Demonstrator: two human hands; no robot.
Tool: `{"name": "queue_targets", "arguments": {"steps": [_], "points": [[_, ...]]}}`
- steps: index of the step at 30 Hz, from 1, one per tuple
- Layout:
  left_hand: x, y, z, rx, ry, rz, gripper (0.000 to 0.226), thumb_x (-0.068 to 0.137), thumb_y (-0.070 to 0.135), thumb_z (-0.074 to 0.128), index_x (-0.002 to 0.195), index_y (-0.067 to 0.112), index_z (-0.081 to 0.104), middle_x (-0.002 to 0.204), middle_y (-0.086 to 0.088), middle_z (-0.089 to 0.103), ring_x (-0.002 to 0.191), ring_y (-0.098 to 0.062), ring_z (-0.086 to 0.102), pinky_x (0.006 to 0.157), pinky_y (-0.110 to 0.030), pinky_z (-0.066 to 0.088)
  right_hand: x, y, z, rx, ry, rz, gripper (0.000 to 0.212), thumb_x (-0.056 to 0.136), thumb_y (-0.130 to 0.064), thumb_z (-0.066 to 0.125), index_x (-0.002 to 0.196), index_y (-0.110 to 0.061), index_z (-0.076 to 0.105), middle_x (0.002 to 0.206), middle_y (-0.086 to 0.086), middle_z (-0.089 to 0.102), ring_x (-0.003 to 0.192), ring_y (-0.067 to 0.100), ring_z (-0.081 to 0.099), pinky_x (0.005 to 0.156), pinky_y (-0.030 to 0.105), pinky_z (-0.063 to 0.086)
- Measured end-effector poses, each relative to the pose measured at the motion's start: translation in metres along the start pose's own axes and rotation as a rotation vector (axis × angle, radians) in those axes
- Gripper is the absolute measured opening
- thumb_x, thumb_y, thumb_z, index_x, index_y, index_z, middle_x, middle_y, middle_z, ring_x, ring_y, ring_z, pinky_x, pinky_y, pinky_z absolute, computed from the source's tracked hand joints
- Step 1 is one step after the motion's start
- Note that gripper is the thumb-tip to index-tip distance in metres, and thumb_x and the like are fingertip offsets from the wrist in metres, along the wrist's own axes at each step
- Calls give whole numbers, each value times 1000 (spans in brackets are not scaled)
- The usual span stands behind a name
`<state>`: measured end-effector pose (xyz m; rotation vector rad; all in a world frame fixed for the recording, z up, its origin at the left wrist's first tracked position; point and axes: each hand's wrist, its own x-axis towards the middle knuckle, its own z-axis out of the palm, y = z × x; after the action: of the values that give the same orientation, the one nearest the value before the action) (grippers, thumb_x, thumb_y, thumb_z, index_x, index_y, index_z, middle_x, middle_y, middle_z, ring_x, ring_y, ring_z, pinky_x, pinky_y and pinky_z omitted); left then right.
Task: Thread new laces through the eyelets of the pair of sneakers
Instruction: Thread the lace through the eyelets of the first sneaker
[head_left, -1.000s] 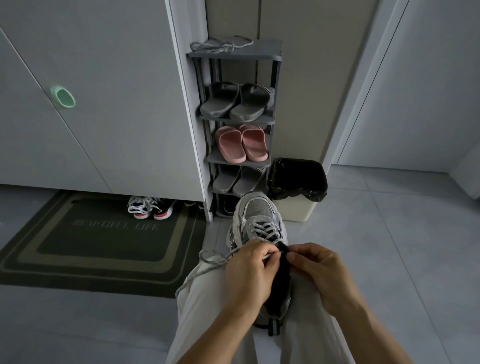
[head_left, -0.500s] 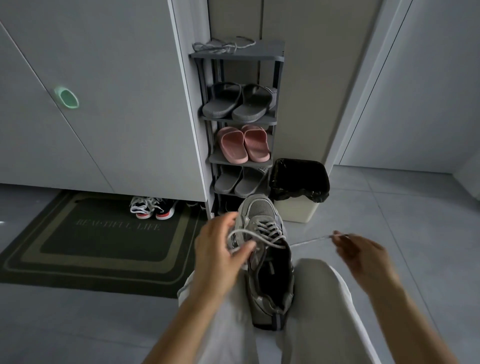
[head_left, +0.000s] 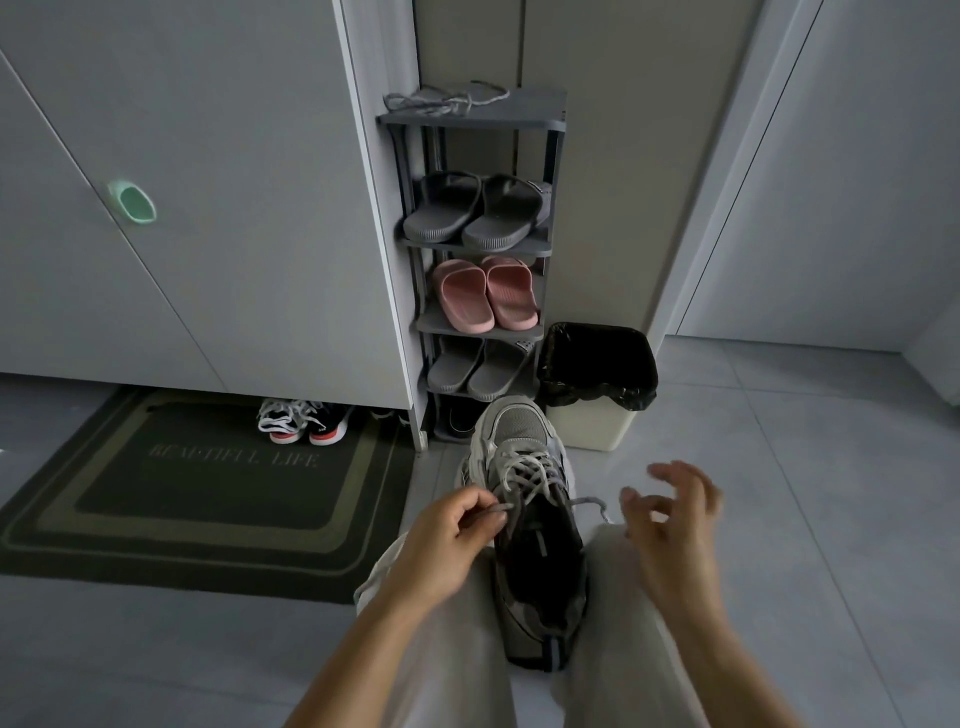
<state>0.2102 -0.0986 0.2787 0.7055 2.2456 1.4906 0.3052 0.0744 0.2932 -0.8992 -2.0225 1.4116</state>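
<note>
A grey and black sneaker (head_left: 524, 447) lies between my knees, toe pointing away. A pale grey lace (head_left: 524, 475) crisscrosses its eyelets. My left hand (head_left: 447, 540) is at the shoe's left side and pinches the lace's left end (head_left: 493, 514) near the top eyelets. The right end of the lace (head_left: 587, 503) lies loose over the shoe's right edge. My right hand (head_left: 675, 525) hovers to the right of the shoe, fingers spread and blurred, holding nothing. A second loose lace (head_left: 447, 101) lies on top of the shoe rack.
A narrow grey shoe rack (head_left: 550, 124) with slippers stands ahead, with a bin (head_left: 597, 431) lined in black beside it. A dark doormat (head_left: 208, 483) lies on the left floor, with another pair of sneakers (head_left: 301, 421) under the cabinet.
My right hand had pulled the lace end out to the right, then let it go and came back towards the shoe. My left hand dropped lower and pinched the left lace end.
</note>
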Motion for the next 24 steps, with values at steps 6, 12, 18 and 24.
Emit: {"name": "queue_targets", "arguments": {"steps": [6, 12, 18, 24], "points": [[4, 13, 3, 148, 58, 20, 28, 75, 25, 72, 67, 28, 46, 78, 7, 44, 69, -1, 47, 65, -6, 34, -2, -26, 16, -72, -456, 338, 45, 91, -45, 43, 62, -11, 48, 52, -1, 43, 44, 12, 38, 45, 23, 28], [-1, 12, 17, 300, 237, 80, 39, 71, 15, 67, 59, 29, 33, 72, 9, 40, 61, -5, 43, 58, -12, 34, 2, -20, 26, 386, -298, 471, 31, 93, -14, 46, 63, -16, 39, 53, -1, 30, 37, 6, 25, 34, 16, 18], [-7, 8, 16, 214, 313, 56, 19, 66, 14, 63, 61, 13, 45, 69, 5, 45, 66, -8, 47, 59, -15, 35, 17, -14, 9, 577, -90, 476, 27, 94, -8, 38, 68, -14, 39, 59, 1, 32, 39, 7, 25, 32, 16, 22], [-5, 7, 17, 218, 323, 43, 20, 67, 16, 64, 62, 14, 45, 69, 6, 46, 68, -10, 47, 58, -14, 34, 20, -9, 4, 550, -51, 460, 28, 96, -13, 38, 68, -16, 37, 62, 0, 32, 50, 11, 24, 38, 19, 28]]}}
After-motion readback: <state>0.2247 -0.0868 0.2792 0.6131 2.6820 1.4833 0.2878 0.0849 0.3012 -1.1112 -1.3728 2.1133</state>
